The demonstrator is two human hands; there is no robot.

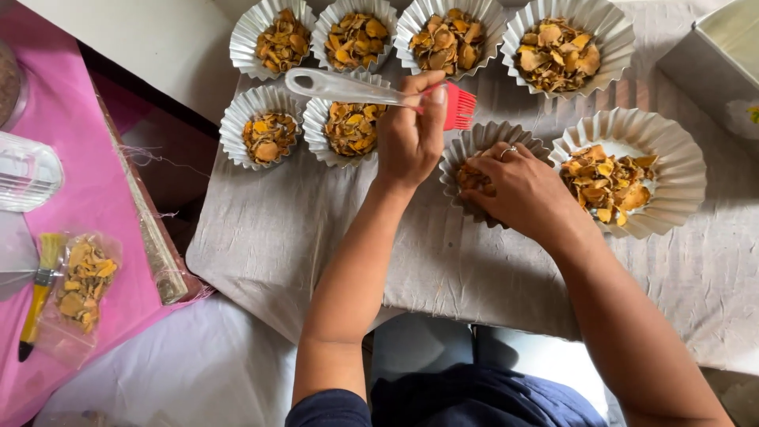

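Over the grey cloth [316, 245], your left hand [411, 138] is closed around a brush [371, 91] with a clear handle and red bristles, held level above the paper cups. Your right hand [526, 190] reaches into one fluted cup [474, 142], fingers curled on the dried orange slices [473, 178] inside. Just beside it at the right stands a bigger cup [680, 170], also with slices.

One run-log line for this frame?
left hand: holds red silicone brush | right hand: in fluted foil cup, on dried orange slices
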